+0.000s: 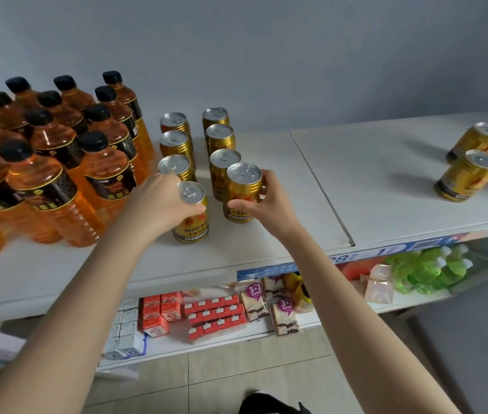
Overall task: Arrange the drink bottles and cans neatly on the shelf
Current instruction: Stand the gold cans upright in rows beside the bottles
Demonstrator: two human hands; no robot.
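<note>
White shelf point(266, 243) against a grey wall, inspected left to right. Orange bottles point(54, 162) stand massed at the left end, caps up. Beside them, gold cans run back in two columns. My left grip point(159, 201) is clamped round the left column's front can point(192, 216). My right grip point(263, 201) is clamped round the right column's front can point(241, 189), which sits further back than its partner. Recommendation: bring both fronts level, each can upright and in line, labels outward, before letting go. Two loose cans point(468, 177) stand well apart at the right end, not yet filed.
</note>
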